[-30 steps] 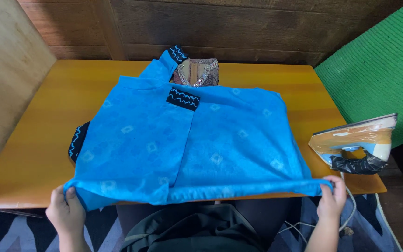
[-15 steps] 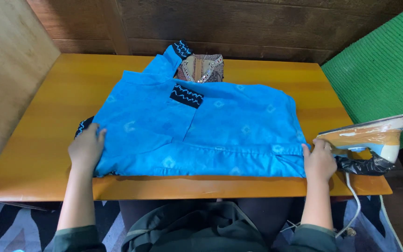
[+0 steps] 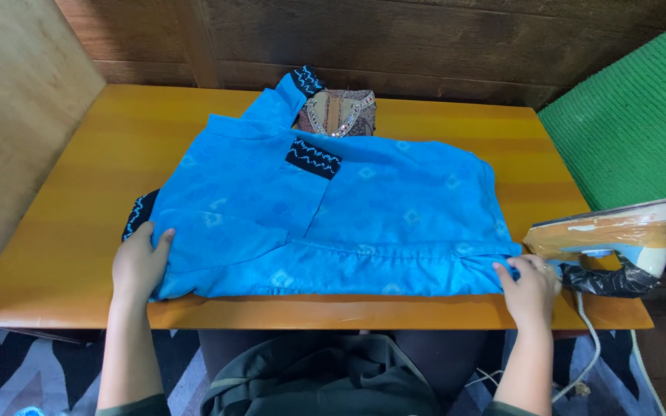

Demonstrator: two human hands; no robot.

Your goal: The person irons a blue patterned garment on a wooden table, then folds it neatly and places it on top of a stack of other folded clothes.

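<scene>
Blue garment (image 3: 333, 223) lay flat on the wooden worktop (image 3: 63, 231), its near hem folded up since a second earlier. Left hand (image 3: 139, 262) rested flat, fingers spread, on the left corner. Right hand (image 3: 529, 281) pinched the right corner beside the upended iron (image 3: 610, 239). Fold appeared set.

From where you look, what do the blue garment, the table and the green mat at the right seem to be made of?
Blue garment: thin woven cloth, perhaps cotton; it folds softly and creases, with a matte, faintly patterned face. Table: wood or wood veneer, glossy varnish; grain streaks and light reflections show. Green mat: probably foam or rubber; ribbed, dull surface.
</scene>
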